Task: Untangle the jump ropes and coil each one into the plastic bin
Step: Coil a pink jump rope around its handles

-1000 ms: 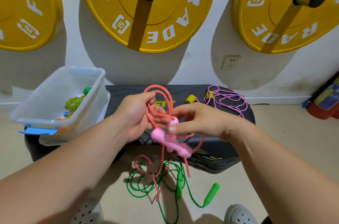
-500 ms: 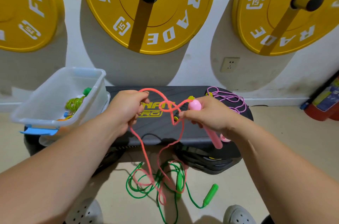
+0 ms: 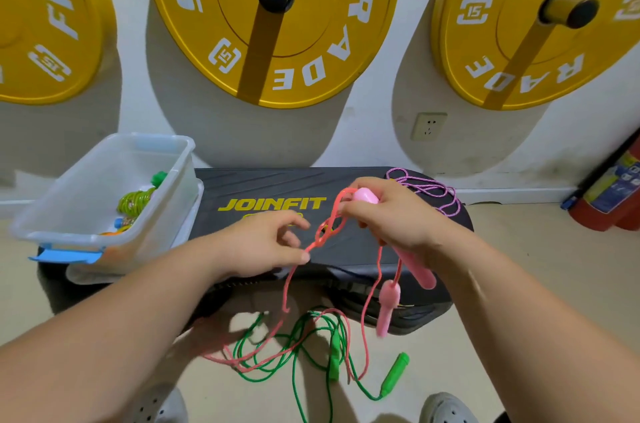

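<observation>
The person's two forearms are bare up to the frame's edge. The left hand (image 3: pixel 263 246) and right hand (image 3: pixel 391 214) are bare too, with short-trimmed nails. The feet wear pale grey clog-style shoes with round vent holes: the left shoe (image 3: pixel 156 405) left of the green jump rope (image 3: pixel 294 370), the right shoe (image 3: pixel 446 408) right of it.

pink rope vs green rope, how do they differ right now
The pink rope is lifted: the right hand holds one grip and the left hand pinches its cord. The green rope lies wholly on the floor, untouched.
The pink rope's other grip dangles in the air; both green grips rest on the floor.
Shared: their cords cross in one tangle on the floor, and neither is in the bin.
</observation>
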